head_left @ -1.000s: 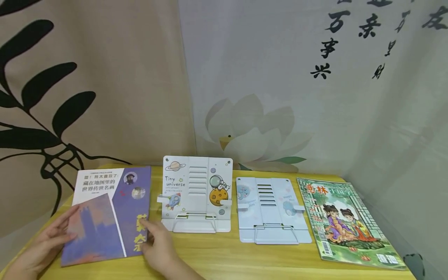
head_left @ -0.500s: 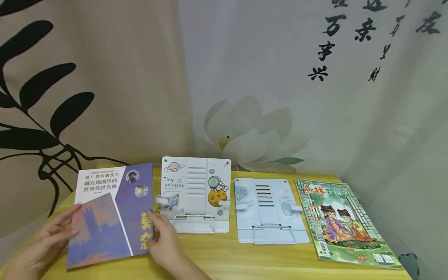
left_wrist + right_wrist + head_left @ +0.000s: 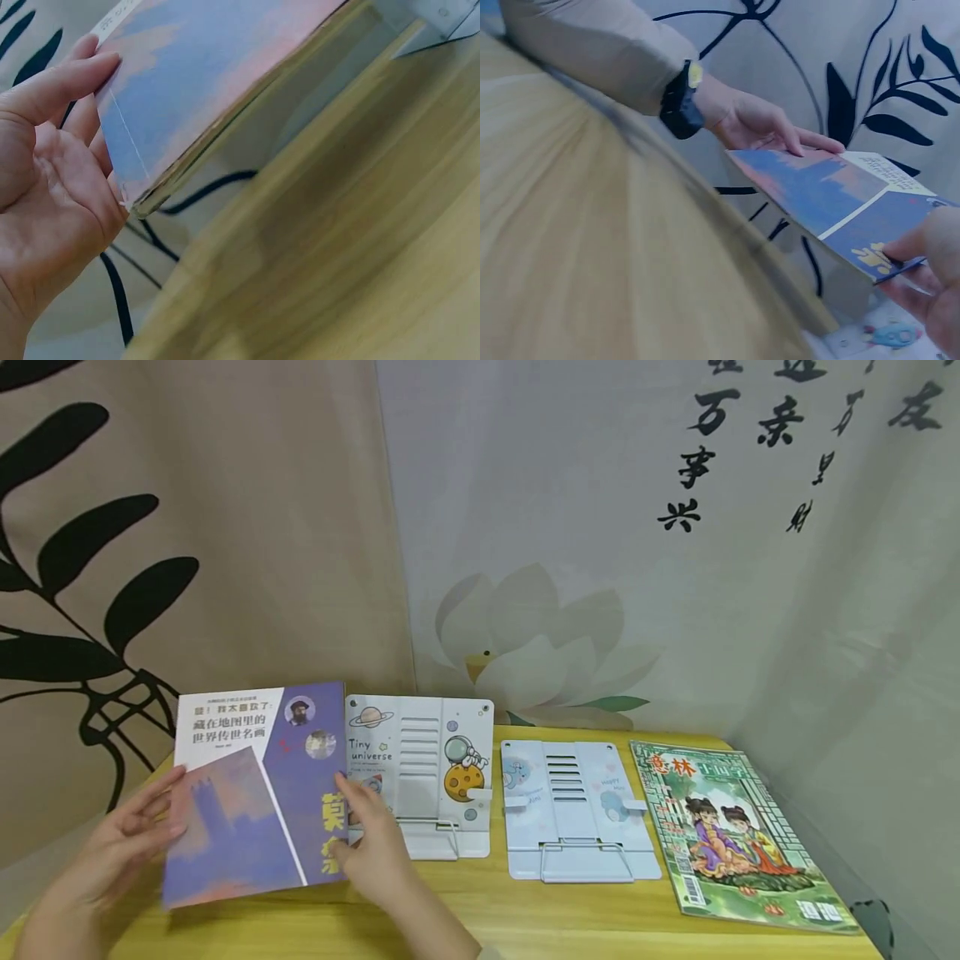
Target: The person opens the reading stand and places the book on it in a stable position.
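A purple and white paperback book (image 3: 300,810) with a painted picture on its cover is held between both hands, tilted up above the table. My left hand (image 3: 123,835) pinches its left edge, thumb on the cover and fingers behind. On the opposite edge my right hand (image 3: 378,847) grips it near the yellow lettering, thumb in front. In the left wrist view the book's lower edge (image 3: 225,120) hangs clear of the wood. The book overlaps the left side of a white book stand (image 3: 420,760) printed with an astronaut and planets.
A second, pale blue book stand (image 3: 581,810) with a wire foot is right of the first. Further right lies a green magazine (image 3: 742,843) on the yellow wooden table (image 3: 540,918). A printed curtain (image 3: 525,485) hangs behind the table.
Both hands have raised the book off the table and carried it right and slightly back, so it now covers part of the astronaut stand. The stands and magazine stay put.
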Available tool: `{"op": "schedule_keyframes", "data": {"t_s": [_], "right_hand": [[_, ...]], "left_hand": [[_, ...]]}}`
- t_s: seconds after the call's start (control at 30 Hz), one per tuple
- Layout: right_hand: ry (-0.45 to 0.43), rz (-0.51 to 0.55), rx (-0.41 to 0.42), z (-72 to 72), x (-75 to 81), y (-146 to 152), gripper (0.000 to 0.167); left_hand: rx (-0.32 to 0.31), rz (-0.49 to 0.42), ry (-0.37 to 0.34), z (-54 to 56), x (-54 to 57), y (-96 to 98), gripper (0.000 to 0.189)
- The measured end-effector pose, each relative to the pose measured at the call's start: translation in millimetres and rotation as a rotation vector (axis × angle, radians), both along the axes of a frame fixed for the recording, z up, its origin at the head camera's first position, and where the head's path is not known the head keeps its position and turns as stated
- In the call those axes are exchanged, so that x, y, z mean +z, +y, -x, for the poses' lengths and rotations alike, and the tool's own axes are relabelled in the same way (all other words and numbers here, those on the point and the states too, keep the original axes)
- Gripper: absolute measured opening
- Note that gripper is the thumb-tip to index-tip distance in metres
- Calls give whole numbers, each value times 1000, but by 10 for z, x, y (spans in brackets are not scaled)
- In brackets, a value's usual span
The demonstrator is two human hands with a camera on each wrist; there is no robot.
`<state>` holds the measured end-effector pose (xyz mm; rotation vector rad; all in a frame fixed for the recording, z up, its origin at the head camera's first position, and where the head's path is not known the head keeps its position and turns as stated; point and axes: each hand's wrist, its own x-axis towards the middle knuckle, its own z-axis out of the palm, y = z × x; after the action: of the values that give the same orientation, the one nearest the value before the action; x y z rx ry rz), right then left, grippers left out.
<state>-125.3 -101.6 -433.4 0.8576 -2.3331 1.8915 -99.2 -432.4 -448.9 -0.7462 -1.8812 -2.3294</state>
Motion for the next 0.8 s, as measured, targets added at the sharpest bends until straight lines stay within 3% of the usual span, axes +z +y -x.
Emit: {"op": "schedule_keyframes", "data": {"t_s": [0.07,0.2,0.5,0.8], "right_hand": [[-3,15,-6,25,47,34,88],[17,50,-31,90,137,134,84],[126,30,-83,185,406,493,72],[220,-6,-71,263,498,780,65]], "left_hand": [[39,26,-14,-1,56,63,74],[48,40,12,34,173,205,74],[144,69,70,105,478,645,72],[256,133,13,101,633,969,72]]}}
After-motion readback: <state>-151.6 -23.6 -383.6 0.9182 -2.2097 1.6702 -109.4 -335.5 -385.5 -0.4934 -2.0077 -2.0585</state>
